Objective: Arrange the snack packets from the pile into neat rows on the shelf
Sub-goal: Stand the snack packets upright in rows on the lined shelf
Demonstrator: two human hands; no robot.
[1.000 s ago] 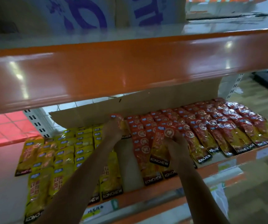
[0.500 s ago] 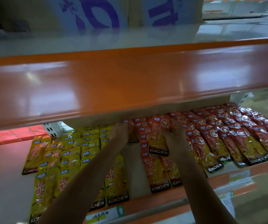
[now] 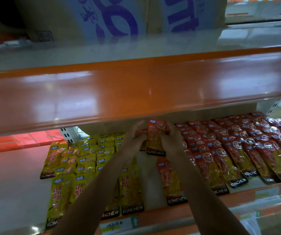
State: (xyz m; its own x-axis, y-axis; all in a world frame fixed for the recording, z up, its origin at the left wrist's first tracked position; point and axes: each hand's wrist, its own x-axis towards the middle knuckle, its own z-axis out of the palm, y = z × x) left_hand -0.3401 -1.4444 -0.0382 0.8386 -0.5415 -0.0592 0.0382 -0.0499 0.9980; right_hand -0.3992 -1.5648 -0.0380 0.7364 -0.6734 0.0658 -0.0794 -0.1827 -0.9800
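Right hand (image 3: 172, 143) grips the right edge of a red foil snack packet (image 3: 155, 138) with a black KONCHEW band, its fingers curled round it. Left hand (image 3: 134, 141) is curled against the packet's left edge and seems to hold a second red packet (image 3: 141, 132), which is mostly hidden, so that grip is uncertain. Both hands reach far in under the orange beam (image 3: 136, 92) of the level above, where printed cardboard boxes (image 3: 112, 19) stand.

The held packet is raised off the white shelf (image 3: 147, 173), at the far end of a bare strip. Its long axis runs near to far and the black band points to the near side, the same way as the packets already laid. Rows of yellow packets (image 3: 94, 153) lie left of the strip, and overlapping rows of red packets (image 3: 238, 146) fill the right. One red packet (image 3: 172, 182) lies flat at the near edge, just right of the strip.

The open place seems to lie directly below and slightly near of the hands, far of that flat packet. The move probably calls for little turning, only lowering the packet with its band toward the near edge. The right hand is closer to the red rows and suits the placing. Slippery foil could slide out of line.
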